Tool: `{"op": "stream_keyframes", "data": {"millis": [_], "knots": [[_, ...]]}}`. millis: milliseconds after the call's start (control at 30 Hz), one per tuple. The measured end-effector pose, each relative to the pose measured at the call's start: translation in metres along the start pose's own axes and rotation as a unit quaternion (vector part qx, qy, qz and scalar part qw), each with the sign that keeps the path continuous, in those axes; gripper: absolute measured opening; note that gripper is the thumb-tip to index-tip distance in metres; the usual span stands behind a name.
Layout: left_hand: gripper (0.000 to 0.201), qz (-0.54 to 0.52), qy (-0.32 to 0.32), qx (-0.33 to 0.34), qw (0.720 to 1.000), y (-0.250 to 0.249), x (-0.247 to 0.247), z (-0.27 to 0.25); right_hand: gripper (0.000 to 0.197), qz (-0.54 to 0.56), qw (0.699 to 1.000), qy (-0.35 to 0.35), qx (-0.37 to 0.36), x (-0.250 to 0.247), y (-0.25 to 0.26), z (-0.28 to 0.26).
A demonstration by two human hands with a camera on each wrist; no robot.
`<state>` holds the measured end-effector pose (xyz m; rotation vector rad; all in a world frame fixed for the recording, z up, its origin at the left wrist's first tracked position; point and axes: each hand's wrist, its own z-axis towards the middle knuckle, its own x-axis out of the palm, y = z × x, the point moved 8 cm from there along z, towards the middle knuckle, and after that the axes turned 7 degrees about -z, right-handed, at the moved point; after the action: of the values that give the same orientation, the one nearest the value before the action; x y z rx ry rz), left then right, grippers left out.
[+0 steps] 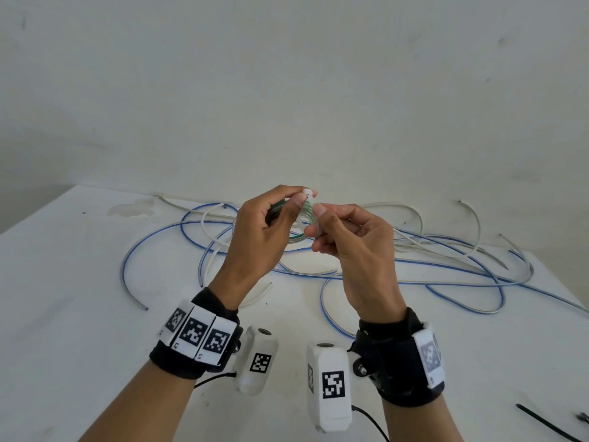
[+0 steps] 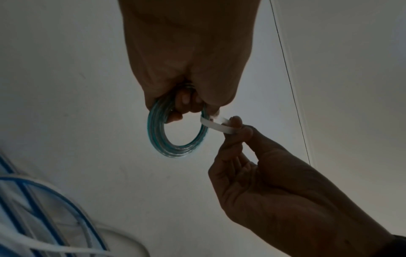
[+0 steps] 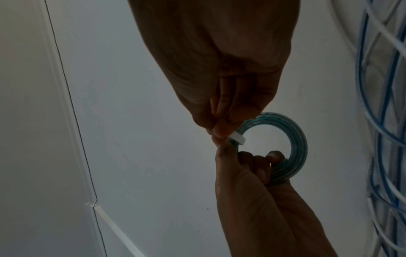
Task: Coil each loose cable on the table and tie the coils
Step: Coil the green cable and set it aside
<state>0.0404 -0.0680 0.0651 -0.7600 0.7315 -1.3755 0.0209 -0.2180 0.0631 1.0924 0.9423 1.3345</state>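
Hands above table [image 1: 79,314], tying green coil [image 2: 175,149].
Left hand [image 1: 258,237] grips coil, fingers curled through it; right hand [image 1: 353,247] pinches white tie [image 2: 216,126] wrapped round coil; blue cables [image 1: 462,269] loose beneath.

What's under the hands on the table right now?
Loose blue cables and white cables lie tangled on the table. The hands hide where they cross, and hold a green coil above them.

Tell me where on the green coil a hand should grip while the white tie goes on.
Grip the green coil across its bundled turns, on the arc away from the white tie, fingers hooked through the open middle. The left hand holds it this way, which probably keeps the turns stacked and leaves the tie's side free for the right hand.
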Motion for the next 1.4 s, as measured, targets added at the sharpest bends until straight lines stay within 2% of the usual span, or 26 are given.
{"op": "stream_keyframes", "data": {"millis": [167, 500, 600, 700, 767, 900, 967, 1067, 1167, 1233, 1333, 1400], "knots": [[0.023, 0.019, 0.009, 0.011, 1.000, 0.001, 0.001, 0.000, 0.010, -0.001, 1.000, 0.000, 0.004, -0.001, -0.001, 0.000], [0.016, 0.112, 0.050, 0.108, 0.987, -0.014, 0.010, -0.002, 0.014, 0.021, 0.999, -0.030, 0.000, -0.007, -0.005, 0.002], [0.017, 0.088, 0.077, 0.086, 0.989, -0.011, 0.013, -0.002, 0.020, 0.014, 1.000, -0.017, 0.004, -0.009, -0.007, 0.004], [0.020, 0.035, 0.110, 0.026, 0.993, -0.001, 0.016, -0.002, 0.024, -0.010, 1.000, 0.005, 0.020, -0.007, -0.013, 0.007], [0.023, 0.015, 0.124, -0.004, 0.992, 0.004, 0.018, -0.002, 0.022, -0.033, 0.999, -0.005, 0.018, -0.010, -0.014, 0.010], [0.021, 0.004, 0.140, -0.019, 0.990, 0.007, 0.025, -0.005, 0.011, -0.005, 0.999, -0.010, 0.038, -0.020, -0.020, 0.014], [0.020, -0.012, 0.174, -0.032, 0.984, 0.008, 0.033, -0.010, 0.009, 0.015, 0.998, -0.039, 0.057, -0.029, -0.026, 0.018], [0.023, -0.015, 0.237, -0.049, 0.970, 0.011, 0.049, -0.019, 0.011, 0.044, 0.990, -0.123, 0.053, -0.051, -0.031, 0.023], [0.030, -0.053, 0.237, -0.073, 0.967, 0.009, 0.052, -0.020, 0.013, 0.070, 0.985, -0.150, 0.052, -0.059, -0.032, 0.025], [0.032, -0.075, 0.219, -0.083, 0.969, 0.010, 0.049, -0.017, 0.016, 0.111, 0.984, -0.114, 0.078, -0.050, -0.035, 0.026], [0.026, -0.107, 0.172, -0.095, 0.975, 0.010, 0.039, -0.013, 0.037, 0.077, 0.989, 0.011, 0.126, -0.023, -0.037, 0.022], [0.028, -0.112, 0.161, -0.100, 0.975, 0.011, 0.036, -0.011, 0.034, 0.023, 0.994, 0.065, 0.091, -0.012, -0.031, 0.018]]}}
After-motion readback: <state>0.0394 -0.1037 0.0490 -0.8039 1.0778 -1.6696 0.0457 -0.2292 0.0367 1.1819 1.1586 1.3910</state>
